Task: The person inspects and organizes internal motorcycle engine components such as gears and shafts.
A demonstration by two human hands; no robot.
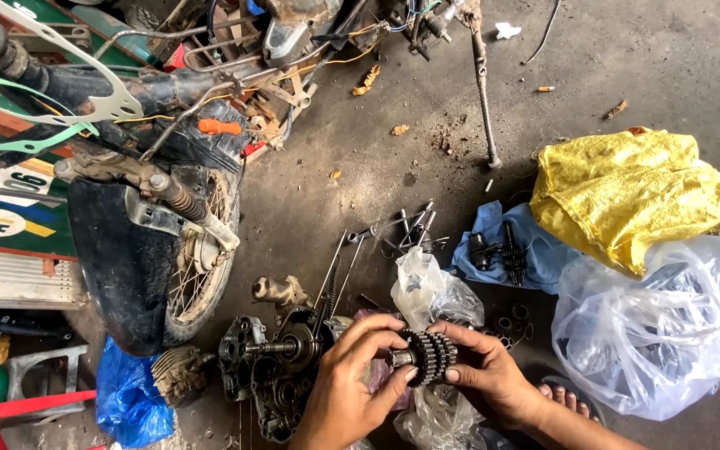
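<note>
So I'm looking down at both hands over a grimy grey concrete floor [643, 58], and they're holding a dark steel gear cluster on a short shaft [427, 357] between them. My left hand [352, 383] pinches the shaft end with thumb and fingers curled around it, and my right hand [489, 375] grips the other side of the gears, fingers closed on the teeth. The cluster sits just above a crumpled clear plastic bag [427, 292] and right beside an open, greasy engine crankcase half [272, 367] lying on the floor. Behind that is the black front mudguard and spoked wheel of a stripped motorbike [156, 250]. Further up are some loose bolts and long studs [406, 229], a blue rag with more black gears on it [502, 246], a yellow woven sack [631, 192] and a big clear plastic bag [668, 325] off to the right
</note>
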